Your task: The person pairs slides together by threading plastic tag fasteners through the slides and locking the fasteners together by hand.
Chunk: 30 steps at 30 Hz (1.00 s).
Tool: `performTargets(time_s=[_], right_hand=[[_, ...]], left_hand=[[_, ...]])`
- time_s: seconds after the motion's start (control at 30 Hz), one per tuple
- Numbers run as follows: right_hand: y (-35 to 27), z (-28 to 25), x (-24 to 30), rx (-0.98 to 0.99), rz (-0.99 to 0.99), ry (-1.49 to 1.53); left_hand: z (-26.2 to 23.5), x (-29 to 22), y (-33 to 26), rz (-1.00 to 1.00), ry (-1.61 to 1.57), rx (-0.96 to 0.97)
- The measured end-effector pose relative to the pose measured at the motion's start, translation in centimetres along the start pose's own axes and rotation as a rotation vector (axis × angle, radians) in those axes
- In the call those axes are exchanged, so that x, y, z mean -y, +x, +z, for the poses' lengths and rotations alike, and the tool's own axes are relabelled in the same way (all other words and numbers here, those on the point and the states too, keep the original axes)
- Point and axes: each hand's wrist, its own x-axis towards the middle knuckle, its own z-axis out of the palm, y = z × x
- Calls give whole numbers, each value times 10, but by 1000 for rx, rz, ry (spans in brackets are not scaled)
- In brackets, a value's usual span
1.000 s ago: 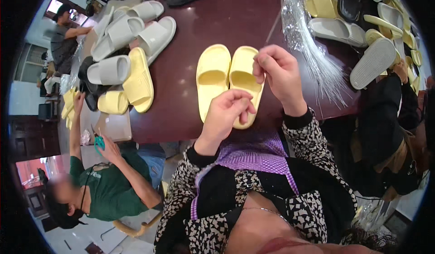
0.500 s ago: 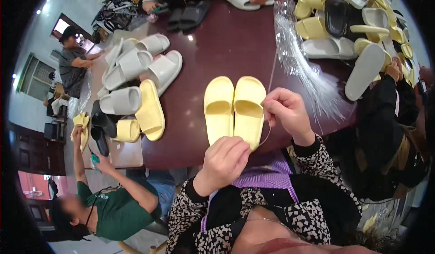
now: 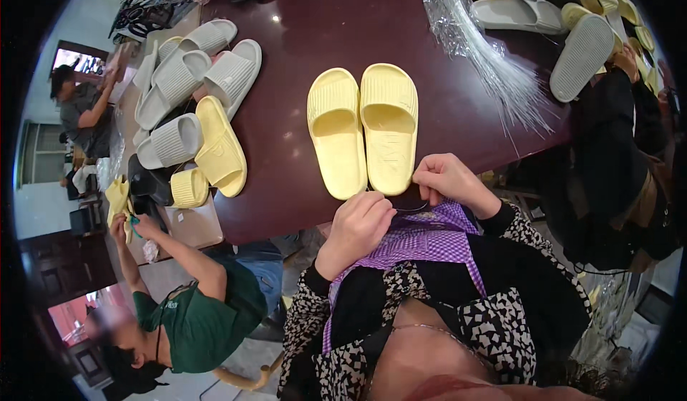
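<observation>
A pair of yellow slide slippers (image 3: 363, 139) lies side by side on the table before me, toes pointing away. My left hand (image 3: 356, 230) is closed in a pinch at their heels, by the gap between the two. Close to the right slipper's heel, my right hand (image 3: 455, 186) is pinched too. A thin strand (image 3: 410, 210) sags in a short curve between both hands, below the heels. Its ends are hidden by my fingers. Right of the slippers lies a bundle of thin clear strands (image 3: 494, 82), partly in a plastic sleeve.
Grey slippers (image 3: 172, 86) and a yellow slipper (image 3: 220, 147) are heaped at left on the dark red table (image 3: 286, 114). More slippers (image 3: 583, 57) pile up at far right. A person in green (image 3: 207, 315) at left handles yellow slippers (image 3: 117, 197). Purple checked cloth (image 3: 422, 247) covers my lap.
My right hand has come down from the right slipper's side to its heel. The strand now sags between my hands. My view has shifted, and the slippers sit higher in it.
</observation>
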Motion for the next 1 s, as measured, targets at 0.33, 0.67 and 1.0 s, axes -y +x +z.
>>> performTargets(time_s=[0.33,0.67,1.0], right_hand=[[15,-16,22,41,35,70],[26,-32,58,-176,-299,-406],[125,-82,84,-547,-509,-955]], left_hand=[[7,10,10,-32,9,-21],[19,46,33,-129,171,-215],[18,61,52,-83,280,-196]])
